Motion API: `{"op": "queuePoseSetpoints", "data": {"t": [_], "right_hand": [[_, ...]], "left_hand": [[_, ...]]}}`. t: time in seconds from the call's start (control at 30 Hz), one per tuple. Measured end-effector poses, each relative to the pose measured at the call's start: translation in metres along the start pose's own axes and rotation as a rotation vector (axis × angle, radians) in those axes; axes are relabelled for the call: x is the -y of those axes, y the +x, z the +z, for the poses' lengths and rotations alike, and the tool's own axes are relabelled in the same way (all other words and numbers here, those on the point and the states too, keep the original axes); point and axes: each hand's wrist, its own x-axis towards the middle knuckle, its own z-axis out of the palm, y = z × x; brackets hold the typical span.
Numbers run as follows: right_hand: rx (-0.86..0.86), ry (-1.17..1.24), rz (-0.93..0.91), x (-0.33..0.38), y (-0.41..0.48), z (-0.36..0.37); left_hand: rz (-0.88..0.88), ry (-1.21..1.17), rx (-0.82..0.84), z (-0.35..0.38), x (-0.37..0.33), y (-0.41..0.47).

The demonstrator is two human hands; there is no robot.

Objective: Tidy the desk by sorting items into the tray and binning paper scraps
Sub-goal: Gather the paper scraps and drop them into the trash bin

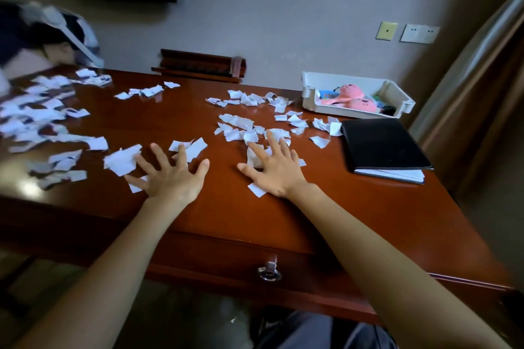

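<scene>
I see a glossy red-brown wooden counter (pixel 198 215) strewn with torn white paper scraps (pixel 238 122) from left to right. At its far right corner sits a white tray (pixel 312 93); just in front of that lies a closed black notebook (pixel 382 144). My hands rest flat on it, fingers spread.

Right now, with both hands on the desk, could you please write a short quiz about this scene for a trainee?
1. True or false: the tray is empty.
2. What lies closest to the black notebook: A) the tray, B) the drawer handle, C) the left hand?
3. What is spread under the right hand?

Key
1. False; pink toys lie in it.
2. A.
3. Paper scraps; both hands are flat with fingers spread, holding nothing.
</scene>
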Motion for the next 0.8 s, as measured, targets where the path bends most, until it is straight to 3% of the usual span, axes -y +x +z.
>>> {"op": "queuePoseSetpoints", "data": {"t": [0.23,0.4,0.5,0.6,0.73,0.8], "right_hand": [[0.093,-0.033,-0.046,-0.014,0.005,0.000],[0.011,-0.007,-0.076,-0.035,-0.008,-0.010],[-0.158,-0.063,-0.009,-0.052,-0.020,-0.020],[-0.212,-0.015,0.091,-0.062,-0.027,-0.025],[-0.028,-0.039,0.065,-0.056,-0.026,-0.023],[0.041,-0.129,0.047,-0.053,-0.018,-0.022]], "left_hand": [[0.179,0.023,0.034,0.003,-0.019,0.022],[0.431,-0.024,0.054,0.013,-0.041,0.008],[0.551,-0.131,0.011,0.015,-0.054,-0.011],[0.529,-0.122,-0.188,0.016,-0.063,-0.018],[0.362,0.049,-0.118,0.017,-0.064,-0.008],[0.366,0.098,-0.155,0.018,-0.064,-0.004]]}}
